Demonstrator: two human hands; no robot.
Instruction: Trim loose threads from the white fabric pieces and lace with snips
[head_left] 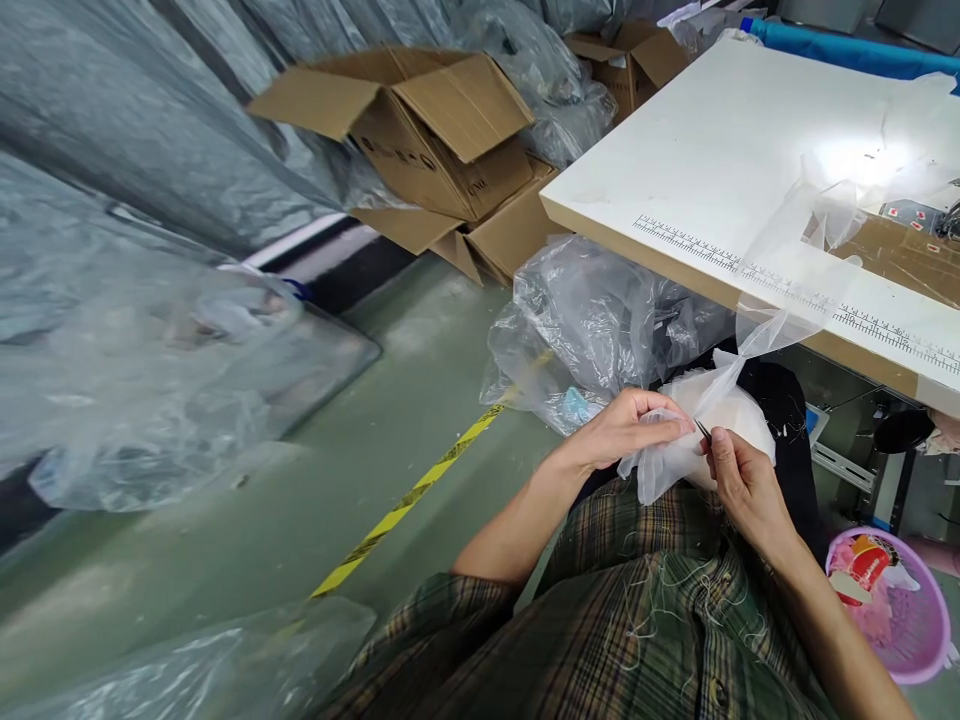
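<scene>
Above my lap, my left hand pinches a gathered piece of sheer white fabric between thumb and fingers. My right hand is closed on a small dark pointed tool; whether it is thread snips or tweezers I cannot tell. The tool's tips point toward the left fingertips, at the fabric. From there a twisted strip of the same fabric runs up over the edge of the white table. More pale material lies bunched on my lap behind the hands.
A printed ruler scale runs along the table's front edge. Clear plastic bags lie under the table's corner, with open cardboard boxes beyond. A pink basket with scraps stands at right. Yellow-black tape marks the green floor.
</scene>
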